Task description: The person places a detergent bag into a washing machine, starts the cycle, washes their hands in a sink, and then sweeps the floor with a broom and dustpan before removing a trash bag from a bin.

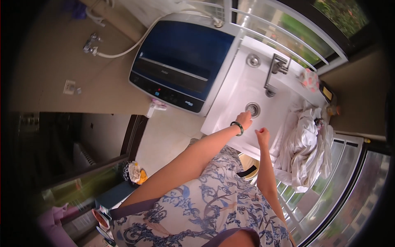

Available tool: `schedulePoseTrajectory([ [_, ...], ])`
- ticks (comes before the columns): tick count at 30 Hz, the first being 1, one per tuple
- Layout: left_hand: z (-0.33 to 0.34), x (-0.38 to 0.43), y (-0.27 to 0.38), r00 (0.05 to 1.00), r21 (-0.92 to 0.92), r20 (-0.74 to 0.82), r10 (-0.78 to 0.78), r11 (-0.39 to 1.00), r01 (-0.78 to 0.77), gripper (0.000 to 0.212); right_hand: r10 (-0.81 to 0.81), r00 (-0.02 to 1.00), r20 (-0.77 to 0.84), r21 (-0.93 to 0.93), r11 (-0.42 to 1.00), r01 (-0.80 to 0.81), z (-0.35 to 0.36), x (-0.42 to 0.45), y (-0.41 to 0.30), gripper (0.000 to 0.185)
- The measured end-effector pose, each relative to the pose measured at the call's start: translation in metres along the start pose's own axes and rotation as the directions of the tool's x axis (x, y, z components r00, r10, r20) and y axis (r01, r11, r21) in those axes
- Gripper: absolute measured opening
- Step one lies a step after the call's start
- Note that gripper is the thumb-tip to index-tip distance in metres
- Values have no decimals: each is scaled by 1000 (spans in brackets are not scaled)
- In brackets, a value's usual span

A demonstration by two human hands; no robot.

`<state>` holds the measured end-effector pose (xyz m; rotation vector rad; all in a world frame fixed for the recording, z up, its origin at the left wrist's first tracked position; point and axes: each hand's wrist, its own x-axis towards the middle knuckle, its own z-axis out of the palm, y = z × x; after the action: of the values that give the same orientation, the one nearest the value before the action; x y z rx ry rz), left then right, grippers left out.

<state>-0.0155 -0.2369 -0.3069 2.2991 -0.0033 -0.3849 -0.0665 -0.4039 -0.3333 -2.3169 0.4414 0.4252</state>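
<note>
My left hand (pixel 244 120), with a dark green bangle (pixel 237 128) at the wrist, hangs over the near part of a white laundry sink (pixel 225 106). Its fingers bend downward close to the metal drain strainer (pixel 253 110), and their undersides are hidden. To its right, my right hand (pixel 262 135) is curled into a loose fist above the basin, with nothing visible in it. A dark metal faucet (pixel 273 74) reaches over the basin from the back. White cloth (pixel 304 145) lies bunched over the ribbed right side of the sink.
A Haier top-loading washing machine (pixel 185 55), lid down, stands left of the sink. Its hose runs to a wall tap (pixel 91 44). Below the sink's front edge is a cream bucket (pixel 249 163). A pink-spotted item (pixel 309 80) and bottles (pixel 333 110) occupy the back right corner.
</note>
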Motion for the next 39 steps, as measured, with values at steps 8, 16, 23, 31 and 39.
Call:
schedulePoseTrajectory([
  [8, -27, 2, 53, 950, 221, 305, -64, 975, -5, 54, -205, 926, 317, -37, 973, 228, -32, 35, 3, 70],
  [16, -134, 17, 163, 890, -732, 233, 391, 673, -104, 30, -380, 883, 277, 707, 703, 80, -194, -26, -179, 29],
  [23, -148, -4, 157, 887, -962, 242, 395, 218, 165, 22, -264, 943, 203, 975, 142, -171, -161, -3, -140, 27],
  [31, -26, -11, 49, 981, 28, 8, 194, 981, -194, 22, 173, 975, 142, 172, 965, -196, 4, 19, 14, 9],
  [39, -35, -23, 49, 941, 113, 329, 77, 986, -120, 31, 151, 798, 583, 50, 974, -221, -34, 42, 12, 49],
])
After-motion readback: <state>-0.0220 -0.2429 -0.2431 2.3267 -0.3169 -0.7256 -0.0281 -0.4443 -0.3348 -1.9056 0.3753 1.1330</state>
